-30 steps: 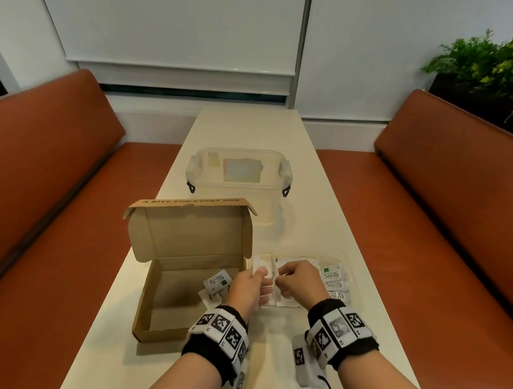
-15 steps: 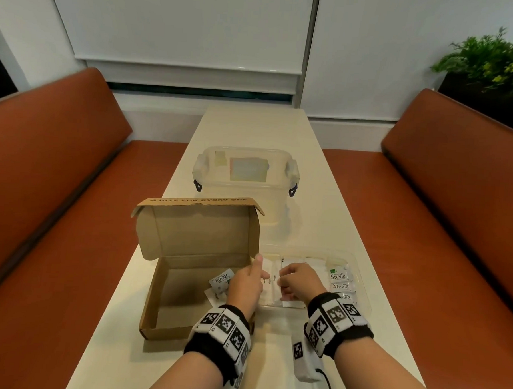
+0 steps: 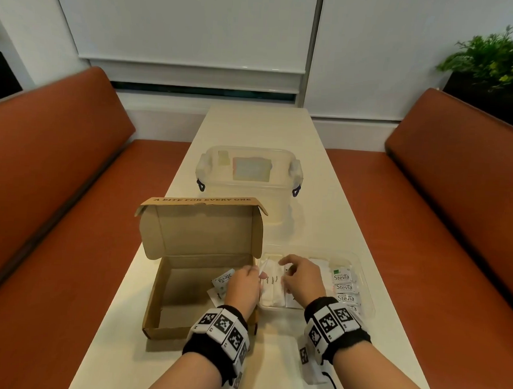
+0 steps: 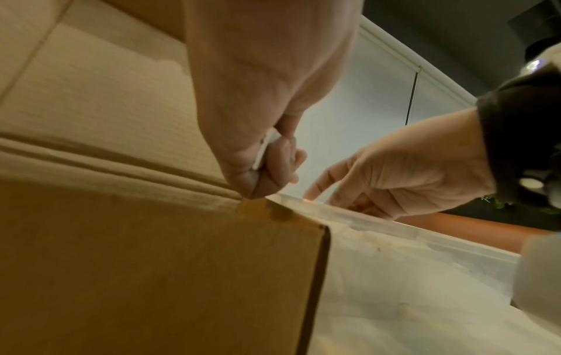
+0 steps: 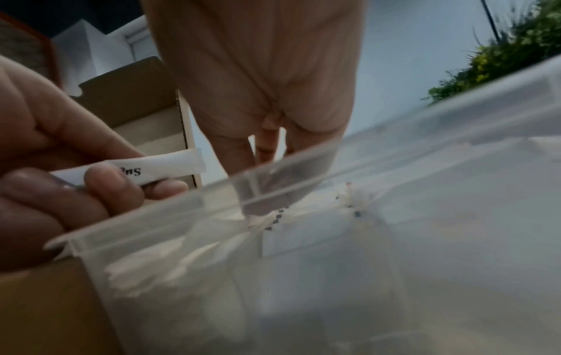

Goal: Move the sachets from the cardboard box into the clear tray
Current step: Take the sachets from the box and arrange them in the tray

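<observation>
The cardboard box (image 3: 184, 297) at lower centre of the head view carries "A BITE FOR EVERY ONE" along its raised lid edge, and two sachets (image 3: 223, 279) remain in its right corner, one reading "Stevia". Touching its right wall is the clear tray (image 3: 366, 292), thin glossy plastic, holding a stack of "Stevia" packets (image 3: 342, 287) at its right side and white "Sugar" sticks (image 3: 271, 284) at its left. The left hand (image 3: 242, 285) pinches a slim white sugar stick (image 5: 170, 165) (printed "Su…") over the seam between box and tray. The right hand (image 3: 299, 281) hovers over the tray, fingers loosely spread, gripping nothing. The pale counter (image 3: 337, 216) runs narrow between orange benches (image 3: 56, 198), with a lidded translucent tub (image 3: 250, 179) behind the box.
</observation>
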Tool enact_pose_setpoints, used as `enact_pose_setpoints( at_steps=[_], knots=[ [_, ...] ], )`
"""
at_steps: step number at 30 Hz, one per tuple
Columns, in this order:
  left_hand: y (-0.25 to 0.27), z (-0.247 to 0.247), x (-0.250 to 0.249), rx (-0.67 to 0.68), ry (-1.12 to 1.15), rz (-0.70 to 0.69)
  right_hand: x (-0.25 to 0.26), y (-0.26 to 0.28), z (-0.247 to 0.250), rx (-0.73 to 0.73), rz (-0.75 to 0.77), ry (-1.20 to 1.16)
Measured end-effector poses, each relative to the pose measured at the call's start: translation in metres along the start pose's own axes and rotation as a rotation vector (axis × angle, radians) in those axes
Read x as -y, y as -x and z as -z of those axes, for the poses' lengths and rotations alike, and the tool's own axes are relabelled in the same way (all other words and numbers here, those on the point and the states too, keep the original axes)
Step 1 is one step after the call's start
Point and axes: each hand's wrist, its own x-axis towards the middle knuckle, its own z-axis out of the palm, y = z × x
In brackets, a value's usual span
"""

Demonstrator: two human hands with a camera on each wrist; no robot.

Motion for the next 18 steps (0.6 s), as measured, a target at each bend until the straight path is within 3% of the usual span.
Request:
enact_pose_setpoints(
  at_steps=[5,11,15,18],
  knots=[
    [0.000,0.000,0.001,0.000,-0.004,0.016,-0.005,-0.002,-0.002,0.113,0.034,0.139],
    [0.001,0.000,0.001,0.000,0.013,0.033,-0.014,-0.002,0.001,0.150,0.009,0.233],
    [0.001,-0.001,0.001,-0.005,0.071,0.050,-0.016,-0.003,0.003,0.144,0.012,0.259],
    [0.000,0.000,0.003,-0.025,0.062,0.025,-0.008,-0.002,-0.001,0.093,0.110,0.257]
  ],
)
